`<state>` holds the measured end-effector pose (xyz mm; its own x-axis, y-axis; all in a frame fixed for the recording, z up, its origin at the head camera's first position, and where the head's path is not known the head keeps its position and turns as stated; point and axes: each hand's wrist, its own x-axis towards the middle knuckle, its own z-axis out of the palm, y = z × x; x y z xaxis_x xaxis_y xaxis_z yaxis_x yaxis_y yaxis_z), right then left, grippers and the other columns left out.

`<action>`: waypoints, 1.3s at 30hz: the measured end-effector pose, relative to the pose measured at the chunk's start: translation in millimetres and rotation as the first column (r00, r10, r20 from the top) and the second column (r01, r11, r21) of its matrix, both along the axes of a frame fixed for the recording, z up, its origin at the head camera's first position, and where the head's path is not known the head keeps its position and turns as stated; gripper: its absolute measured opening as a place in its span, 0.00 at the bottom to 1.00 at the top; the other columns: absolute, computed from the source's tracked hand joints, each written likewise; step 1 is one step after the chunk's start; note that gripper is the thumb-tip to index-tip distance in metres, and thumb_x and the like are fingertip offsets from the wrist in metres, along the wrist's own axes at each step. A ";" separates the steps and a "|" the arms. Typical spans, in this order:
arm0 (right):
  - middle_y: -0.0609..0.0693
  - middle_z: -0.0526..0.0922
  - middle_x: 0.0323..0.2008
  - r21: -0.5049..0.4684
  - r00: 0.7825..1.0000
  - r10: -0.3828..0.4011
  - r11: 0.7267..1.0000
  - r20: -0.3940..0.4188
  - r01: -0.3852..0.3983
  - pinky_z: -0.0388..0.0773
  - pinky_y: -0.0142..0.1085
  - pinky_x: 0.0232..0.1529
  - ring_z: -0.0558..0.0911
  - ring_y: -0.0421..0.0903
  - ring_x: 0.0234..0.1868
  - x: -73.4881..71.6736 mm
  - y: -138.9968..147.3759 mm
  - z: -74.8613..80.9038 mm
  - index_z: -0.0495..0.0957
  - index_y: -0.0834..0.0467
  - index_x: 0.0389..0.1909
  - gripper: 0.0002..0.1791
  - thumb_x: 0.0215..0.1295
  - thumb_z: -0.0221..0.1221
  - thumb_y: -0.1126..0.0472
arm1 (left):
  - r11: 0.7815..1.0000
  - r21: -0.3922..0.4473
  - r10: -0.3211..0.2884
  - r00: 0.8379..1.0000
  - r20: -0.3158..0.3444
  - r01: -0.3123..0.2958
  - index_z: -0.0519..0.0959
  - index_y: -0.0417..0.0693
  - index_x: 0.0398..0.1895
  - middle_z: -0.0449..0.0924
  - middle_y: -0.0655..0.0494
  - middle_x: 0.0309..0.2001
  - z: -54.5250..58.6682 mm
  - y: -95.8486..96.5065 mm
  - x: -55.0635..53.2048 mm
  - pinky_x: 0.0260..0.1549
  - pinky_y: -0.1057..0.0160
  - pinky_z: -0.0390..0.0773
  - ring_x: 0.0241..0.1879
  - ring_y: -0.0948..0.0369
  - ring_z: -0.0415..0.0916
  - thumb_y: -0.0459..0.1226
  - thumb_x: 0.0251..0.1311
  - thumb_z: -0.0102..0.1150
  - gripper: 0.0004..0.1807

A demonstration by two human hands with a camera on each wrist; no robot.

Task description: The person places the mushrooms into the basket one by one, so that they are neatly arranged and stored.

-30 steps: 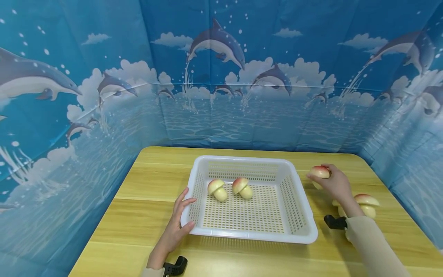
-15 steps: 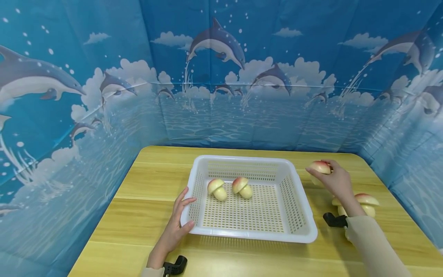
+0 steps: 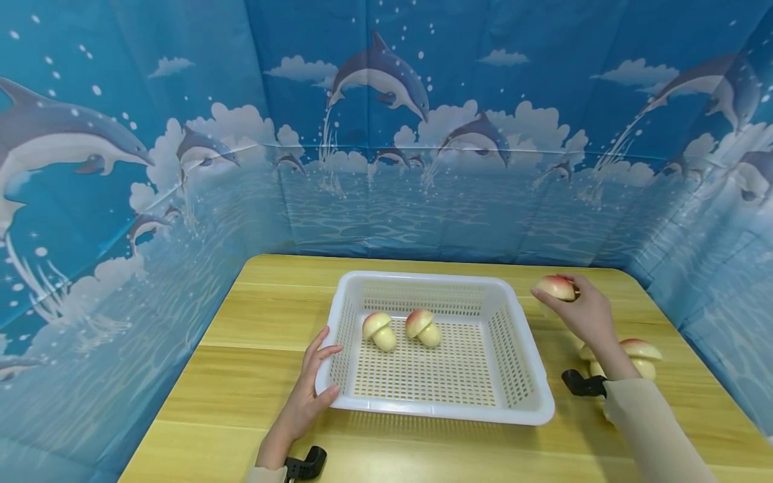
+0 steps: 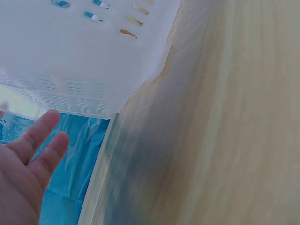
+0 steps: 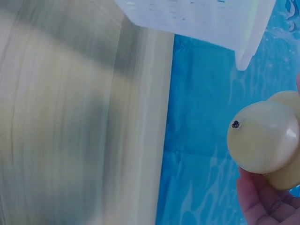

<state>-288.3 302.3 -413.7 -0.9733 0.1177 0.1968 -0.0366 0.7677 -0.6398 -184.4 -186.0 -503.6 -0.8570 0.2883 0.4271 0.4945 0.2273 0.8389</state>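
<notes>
In the head view my left hand (image 3: 303, 402) touches the left rim of a white perforated plastic basket (image 3: 443, 409), with spread fingers and the thumb at its front left corner. Two straight fingers (image 4: 44, 126) show beside the basket wall in the left wrist view. Right of the basket, my right hand (image 3: 588, 315) pinches a toy mushroom (image 3: 554, 287) by its red-tinged cap. The right wrist view shows that mushroom's round pale stem (image 5: 262, 138), marked with a small dark spot. Inside the basket lie two similar mushrooms, one on the left (image 3: 379, 331) and another near it (image 3: 423, 328).
More toy mushrooms (image 3: 643, 357) stand on the wooden table (image 3: 241, 376) at the right, partly covered by the right forearm. Blue dolphin-printed curtains (image 3: 386, 201) surround the table at the back and sides.
My right hand has risen slightly with the mushroom, which has moved up and away from its earlier spot. The left hand, the basket and the two mushrooms inside keep their places.
</notes>
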 end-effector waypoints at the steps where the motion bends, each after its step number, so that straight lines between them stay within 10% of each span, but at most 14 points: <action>1: 0.67 0.70 0.54 -0.001 1.000 0.003 1.000 -0.002 -0.003 0.69 0.47 0.31 0.72 0.59 0.41 0.3 -1.3 1.2 0.62 0.62 0.67 0.47 0.57 0.57 0.33 | 1.000 0.002 -0.002 1.000 0.002 0.002 0.61 0.50 0.66 0.33 0.49 0.74 -0.1 0.1 0.0 0.49 0.48 0.68 0.68 0.41 0.44 0.35 0.55 0.52 0.32; 39: 0.64 0.73 0.52 0.088 0.958 0.285 0.955 -0.024 -0.282 0.76 0.49 0.32 0.76 0.58 0.42 -4.3 -54.4 42.6 0.65 0.63 0.63 0.44 0.54 0.62 0.36 | 1.000 0.018 0.014 1.000 0.027 -0.015 0.62 0.53 0.66 0.34 0.51 0.75 1.9 1.1 1.0 0.48 0.45 0.68 0.68 0.43 0.43 0.36 0.54 0.53 0.32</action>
<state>-292.6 248.0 -371.0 -0.9565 -0.1799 0.2296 -0.2819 0.7725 -0.5690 -183.4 -184.9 -501.7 -0.8723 0.2681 0.4088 0.4685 0.2194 0.8558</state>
